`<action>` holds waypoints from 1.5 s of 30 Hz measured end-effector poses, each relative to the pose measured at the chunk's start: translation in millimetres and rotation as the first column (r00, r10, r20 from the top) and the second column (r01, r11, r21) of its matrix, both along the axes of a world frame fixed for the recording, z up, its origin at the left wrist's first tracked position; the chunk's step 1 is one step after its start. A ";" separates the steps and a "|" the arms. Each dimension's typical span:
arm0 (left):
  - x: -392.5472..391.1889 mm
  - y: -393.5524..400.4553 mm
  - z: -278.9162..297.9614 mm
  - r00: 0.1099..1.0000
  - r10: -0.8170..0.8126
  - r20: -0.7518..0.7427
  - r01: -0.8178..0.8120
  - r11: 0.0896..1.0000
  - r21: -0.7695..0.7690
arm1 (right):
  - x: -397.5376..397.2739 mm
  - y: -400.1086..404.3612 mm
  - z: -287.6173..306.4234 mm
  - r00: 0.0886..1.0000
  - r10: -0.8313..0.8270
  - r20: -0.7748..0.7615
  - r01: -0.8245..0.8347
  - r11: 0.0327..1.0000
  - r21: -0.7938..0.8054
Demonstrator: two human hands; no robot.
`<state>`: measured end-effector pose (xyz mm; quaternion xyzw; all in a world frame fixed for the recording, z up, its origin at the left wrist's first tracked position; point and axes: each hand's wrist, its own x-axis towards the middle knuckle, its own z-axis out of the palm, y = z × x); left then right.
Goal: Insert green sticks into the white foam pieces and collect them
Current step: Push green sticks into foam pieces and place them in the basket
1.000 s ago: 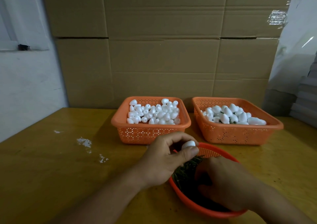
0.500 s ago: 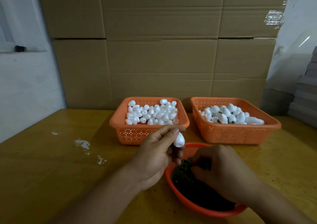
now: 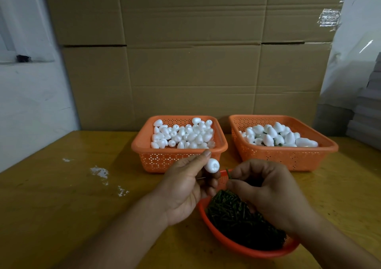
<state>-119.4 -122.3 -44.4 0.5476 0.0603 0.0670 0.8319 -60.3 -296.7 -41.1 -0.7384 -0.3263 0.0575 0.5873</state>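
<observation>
- Cardboard boxes (image 3: 191, 62): stacked wall behind table, plain brown; clear tape patch (image 3: 328, 19) upper R. No legible print or labels.
- Table (image 3: 61, 196): yellow-brown wood, white flecks (image 3: 99, 170) on L part. White wall at L; grey stacked sheets (image 3: 369, 112) far R.
- Right basket (image 3: 288, 155): orange, perforated, rectangular, back R of table. Holds larger white foam pieces (image 3: 270, 137); some green visible among them.
- Left basket (image 3: 156, 159): same type, just beside right basket, not touching. Holds small bare foam eggs (image 3: 181, 134), approx. half full.
- Round basket (image 3: 243, 246): orange, nearest the person, front-centre. Filled w/ heap of green sticks (image 3: 237, 215).
- Right hand (image 3: 266, 192): over round basket, fingers curled, thumb + forefinger pinch one green stick (image 3: 227, 173), tip pointing up-left.
- Left hand (image 3: 185, 188): just L of round basket, thumb + fingertips hold one foam piece (image 3: 212, 165), blunt end toward camera.
- Stick and foam piece near each other, not touching.
</observation>
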 end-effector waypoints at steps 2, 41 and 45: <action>-0.4 0.1 0.6 1.000 0.001 -0.006 -0.001 1.000 0.011 | -0.6 0.4 0.4 1.000 0.006 -0.005 -0.006 0.998 0.058; -2.8 -3.4 3.4 1.000 0.023 -0.014 -0.022 0.997 0.076 | 4.0 -3.0 -2.7 0.979 0.087 0.182 -0.073 0.994 -0.083; -3.5 -3.6 3.4 0.999 0.031 -0.019 -0.028 0.993 0.114 | 3.0 0.0 -2.9 0.983 0.041 0.177 -0.062 0.991 0.115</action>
